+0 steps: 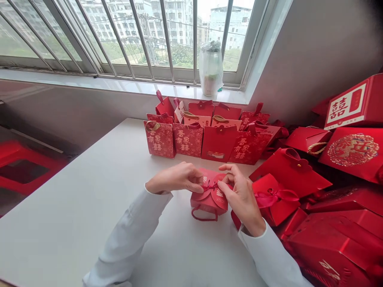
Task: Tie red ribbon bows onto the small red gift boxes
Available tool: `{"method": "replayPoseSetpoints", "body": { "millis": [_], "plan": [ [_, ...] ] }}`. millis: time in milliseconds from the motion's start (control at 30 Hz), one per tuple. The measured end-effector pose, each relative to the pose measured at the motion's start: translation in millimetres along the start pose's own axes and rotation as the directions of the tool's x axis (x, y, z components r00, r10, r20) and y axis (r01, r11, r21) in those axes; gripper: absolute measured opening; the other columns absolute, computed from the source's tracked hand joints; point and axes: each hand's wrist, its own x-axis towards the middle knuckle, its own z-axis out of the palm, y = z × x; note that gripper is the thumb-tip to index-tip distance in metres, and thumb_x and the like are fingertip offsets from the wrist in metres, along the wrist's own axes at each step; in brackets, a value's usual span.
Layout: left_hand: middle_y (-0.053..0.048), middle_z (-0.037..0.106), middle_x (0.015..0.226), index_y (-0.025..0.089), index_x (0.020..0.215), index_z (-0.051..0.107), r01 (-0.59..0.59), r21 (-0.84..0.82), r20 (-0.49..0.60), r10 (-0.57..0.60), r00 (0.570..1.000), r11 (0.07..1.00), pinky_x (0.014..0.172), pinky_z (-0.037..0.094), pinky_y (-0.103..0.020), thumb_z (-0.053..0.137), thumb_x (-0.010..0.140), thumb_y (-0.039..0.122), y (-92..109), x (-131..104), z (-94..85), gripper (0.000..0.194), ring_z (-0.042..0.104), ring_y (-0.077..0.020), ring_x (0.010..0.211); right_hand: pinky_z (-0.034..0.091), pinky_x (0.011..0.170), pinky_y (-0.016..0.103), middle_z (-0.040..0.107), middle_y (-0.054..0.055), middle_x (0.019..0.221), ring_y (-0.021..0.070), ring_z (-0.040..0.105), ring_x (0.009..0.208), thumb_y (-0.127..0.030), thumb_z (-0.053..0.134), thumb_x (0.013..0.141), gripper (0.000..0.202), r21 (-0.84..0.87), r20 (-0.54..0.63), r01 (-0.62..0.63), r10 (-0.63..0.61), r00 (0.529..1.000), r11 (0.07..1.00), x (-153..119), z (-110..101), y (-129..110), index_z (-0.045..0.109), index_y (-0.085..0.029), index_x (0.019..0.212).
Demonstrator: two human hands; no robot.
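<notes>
A small red gift box (209, 205) with overlapping rounded flaps and pale lettering sits on the white table in front of me. A red ribbon (212, 186) crosses its top, and a red cord handle (204, 218) hangs at its near side. On the left of the ribbon, my left hand (182, 178) pinches it between thumb and fingers. My right hand (237, 195) pinches the ribbon from the right, thumb and index together and the other fingers curled. The fingertips hide part of the ribbon, so I cannot tell how it is knotted.
Several red gift bags (188, 140) stand in rows at the table's back. A heap of red boxes (335, 231) crowds the right side. Beyond, a jar wrapped in plastic (211, 73) stands on the windowsill (119, 85). A red stool (26, 163) is left of the white table (98, 187).
</notes>
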Motion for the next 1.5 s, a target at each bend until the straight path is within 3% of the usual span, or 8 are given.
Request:
{"method": "replayPoseSetpoints", "body": {
  "millis": [567, 633, 767, 833, 933, 1033, 1167, 1500],
  "plan": [
    [0.002, 0.05, 0.06, 0.019, 0.057, 0.057, 0.365, 0.172, -0.019, -0.367, 0.93, 0.915, 0.049, 0.029, -0.019, 0.054, 0.069, 0.033, -27.2, -35.6, -32.4, 0.018, 0.044, -0.0111, 0.059, 0.036, 0.06, 0.022, 0.045, -0.01, 0.054, 0.0121, 0.046, 0.055, -0.017, 0.05, 0.078, 0.025, -0.008, 0.071, -0.049, 0.05, 0.996, 0.999, 1.9, -2.1, 6.8, 0.05, -0.023, 0.102],
    [0.001, 0.053, 0.063, 0.02, 0.059, 0.059, 0.476, 0.214, -0.057, -0.476, 0.878, 0.853, 0.05, 0.03, -0.02, 0.054, 0.067, 0.034, -39.2, -43.0, -39.1, 0.017, 0.048, -0.013, 0.062, 0.035, 0.058, 0.023, 0.045, -0.01, 0.054, 0.0123, 0.045, 0.054, -0.018, 0.049, 0.079, 0.024, -0.008, 0.072, -0.048, 0.049, 0.996, 0.999, 1.7, -2.3, 7.6, 0.05, -0.023, 0.102],
    [-0.004, 0.063, 0.083, 0.021, 0.081, 0.066, 0.759, 0.211, -0.195, -0.734, 0.651, 0.617, 0.054, 0.038, -0.022, 0.06, 0.059, 0.033, -64.8, -63.4, -51.0, 0.026, 0.057, -0.0203, 0.076, 0.035, 0.057, 0.023, 0.044, -0.009, 0.055, 0.0129, 0.044, 0.053, -0.02, 0.049, 0.079, 0.024, -0.009, 0.081, -0.042, 0.043, 0.996, 0.999, 1.2, -3.1, 8.7, 0.05, -0.024, 0.103],
    [-0.007, 0.063, 0.098, 0.023, 0.101, 0.064, 0.787, 0.171, -0.25, -0.747, 0.616, 0.592, 0.06, 0.043, -0.024, 0.065, 0.058, 0.037, -67.5, -72.6, -53.3, 0.045, 0.058, -0.0245, 0.09, 0.036, 0.057, 0.023, 0.044, -0.009, 0.055, 0.0131, 0.045, 0.053, -0.021, 0.049, 0.079, 0.024, -0.013, 0.087, -0.04, 0.041, 0.995, 0.999, 1.2, -3.4, 8.7, 0.05, -0.024, 0.103],
    [-0.006, 0.062, 0.109, 0.026, 0.112, 0.058, 0.6, 0.17, -0.282, -0.545, 0.79, 0.782, 0.07, 0.044, -0.025, 0.066, 0.065, 0.048, -49.2, -72.2, -46.6, 0.053, 0.054, -0.0248, 0.104, 0.037, 0.059, 0.024, 0.045, -0.009, 0.055, 0.0134, 0.046, 0.054, -0.021, 0.048, 0.079, 0.023, -0.012, 0.096, -0.033, 0.034, 0.995, 0.999, 1.8, -3.4, 8.6, 0.05, -0.023, 0.102],
    [-0.003, 0.064, 0.104, 0.023, 0.103, 0.06, 0.152, 0.199, -0.234, -0.104, 0.967, 0.968, 0.071, 0.041, -0.021, 0.054, 0.082, 0.044, -17.6, -49.9, -27.2, 0.029, 0.056, -0.0166, 0.093, 0.037, 0.062, 0.025, 0.046, -0.009, 0.056, 0.0138, 0.046, 0.055, -0.022, 0.049, 0.079, 0.024, -0.013, 0.096, -0.029, 0.03, 0.995, 0.999, 2.7, -3.6, 8.9, 0.05, -0.022, 0.102],
    [-0.002, 0.062, 0.085, 0.017, 0.085, 0.057, -0.169, 0.206, -0.152, 0.202, 0.968, 0.964, 0.068, 0.04, -0.021, 0.051, 0.088, 0.025, 5.2, -14.7, 2.0, 0.011, 0.054, -0.0107, 0.074, 0.036, 0.061, 0.025, 0.046, -0.009, 0.055, 0.0139, 0.046, 0.055, -0.023, 0.049, 0.079, 0.025, -0.009, 0.106, -0.039, 0.039, 0.994, 0.999, 3.3, -4.2, 8.6, 0.05, -0.022, 0.104],
    [-0.001, 0.05, 0.08, 0.017, 0.085, 0.048, -0.01, 0.339, -0.242, 0.097, 0.965, 0.941, 0.067, 0.038, -0.024, 0.04, 0.086, 0.009, 9.6, -15.8, 19.3, 0.012, 0.046, -0.0115, 0.069, 0.035, 0.058, 0.024, 0.046, -0.009, 0.056, 0.0129, 0.046, 0.054, -0.021, 0.048, 0.079, 0.025, -0.05, 0.118, -0.004, 0.01, 0.993, 0.999, 2.6, -6.1, 6.3, 0.05, -0.021, 0.104]
  ]
}}
